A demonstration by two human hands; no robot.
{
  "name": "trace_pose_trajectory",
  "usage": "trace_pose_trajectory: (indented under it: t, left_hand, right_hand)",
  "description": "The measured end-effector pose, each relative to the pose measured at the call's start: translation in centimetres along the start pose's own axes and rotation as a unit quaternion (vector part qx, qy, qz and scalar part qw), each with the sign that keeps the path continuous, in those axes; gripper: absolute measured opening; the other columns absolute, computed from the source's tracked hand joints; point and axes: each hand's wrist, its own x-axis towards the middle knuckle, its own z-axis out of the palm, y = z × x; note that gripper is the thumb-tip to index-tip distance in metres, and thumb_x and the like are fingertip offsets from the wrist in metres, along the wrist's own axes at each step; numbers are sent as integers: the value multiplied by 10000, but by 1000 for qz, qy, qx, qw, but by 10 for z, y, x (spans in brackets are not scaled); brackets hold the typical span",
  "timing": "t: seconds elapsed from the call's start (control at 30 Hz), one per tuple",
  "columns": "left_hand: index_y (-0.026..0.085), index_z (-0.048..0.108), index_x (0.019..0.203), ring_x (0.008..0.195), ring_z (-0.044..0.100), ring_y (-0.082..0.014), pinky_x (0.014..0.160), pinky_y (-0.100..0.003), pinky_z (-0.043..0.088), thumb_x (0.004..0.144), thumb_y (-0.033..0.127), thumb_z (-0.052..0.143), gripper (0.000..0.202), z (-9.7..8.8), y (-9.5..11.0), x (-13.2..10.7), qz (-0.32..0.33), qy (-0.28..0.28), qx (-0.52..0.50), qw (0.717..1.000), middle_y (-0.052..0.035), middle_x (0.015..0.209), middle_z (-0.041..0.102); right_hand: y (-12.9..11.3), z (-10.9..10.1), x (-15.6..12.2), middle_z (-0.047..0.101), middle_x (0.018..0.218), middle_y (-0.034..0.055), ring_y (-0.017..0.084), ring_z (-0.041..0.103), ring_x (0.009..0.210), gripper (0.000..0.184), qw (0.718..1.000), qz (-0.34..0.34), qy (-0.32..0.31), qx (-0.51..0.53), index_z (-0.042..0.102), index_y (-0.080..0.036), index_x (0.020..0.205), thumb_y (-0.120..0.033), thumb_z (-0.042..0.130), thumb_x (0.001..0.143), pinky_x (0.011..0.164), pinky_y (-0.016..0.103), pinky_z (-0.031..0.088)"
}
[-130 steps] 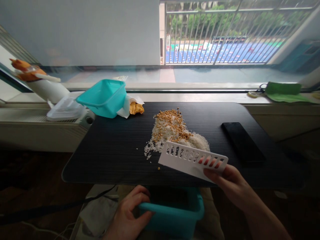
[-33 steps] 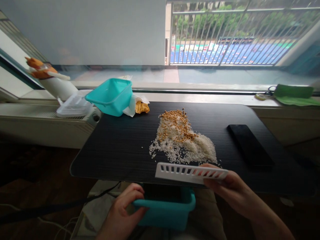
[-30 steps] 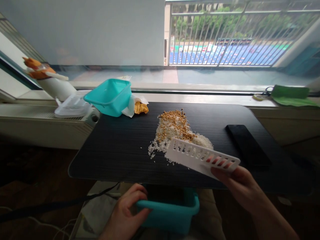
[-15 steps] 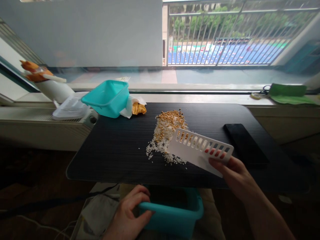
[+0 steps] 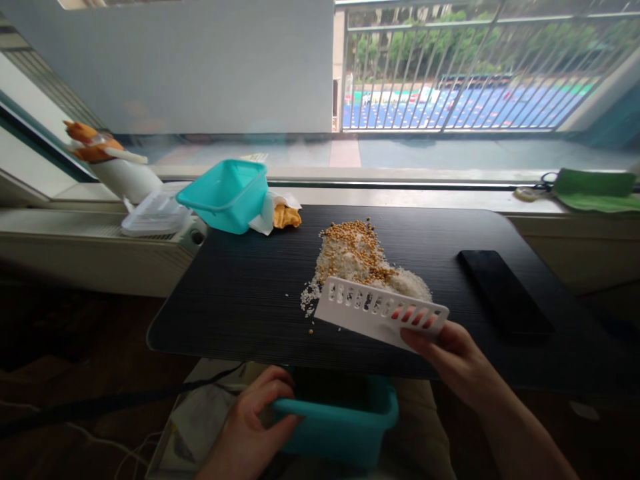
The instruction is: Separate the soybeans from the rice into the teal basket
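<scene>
My right hand (image 5: pixel 450 350) grips the right end of a white slotted plastic scraper (image 5: pixel 360 319), which is tilted over the near side of a pile of white rice (image 5: pixel 345 257). Yellow-brown beans (image 5: pixel 357 237), likely soybeans, lie mixed over the pile, mostly at its far side. A single bean (image 5: pixel 311 331) sits apart near the scraper's left end. Below the table's front edge, my left hand (image 5: pixel 263 413) is closed on the left rim of a turquoise plastic bin (image 5: pixel 340 427). The inside of that bin is dark, so its contents cannot be made out.
On the black table (image 5: pixel 240 300), a black phone (image 5: pixel 503 290) lies to the right. A second turquoise bin (image 5: pixel 227 197) leans at the back left beside a crumpled yellow-and-white wrapper (image 5: pixel 286 215). Green cloth (image 5: pixel 595 190) and tape (image 5: pixel 527 194) rest on the windowsill. A radiator (image 5: pixel 95 250) stands left.
The scraper has moved left and nearer to me, across the pile's near side. Rice on the right, earlier hidden behind it, now shows. My left hand keeps its hold on the bin.
</scene>
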Motion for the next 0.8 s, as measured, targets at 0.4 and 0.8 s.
trace_pose_trajectory:
  t: [0.4,0.8]
  left_hand:
    - [194,665,632,730,676,-182,659,-212,526,709,174,652,81,-20,-18,-1,34,61,20,997,-29,781,674]
    - [206,659,668,829,666,-184,716,-207,514,702,102,626,114,10,1,1,20,-19,-1,1000,-20,863,667]
  right_hand:
    - [2,16,-3,729,1032,40,209,669,901,240,980,4,-182,-76,746,-237,1038,-345,568,920,793,271,533]
    - [21,8,-27,764,1069,62,326,663,1078,307,988,26,155,1,771,-236,995,-433,746,760,1004,467,468]
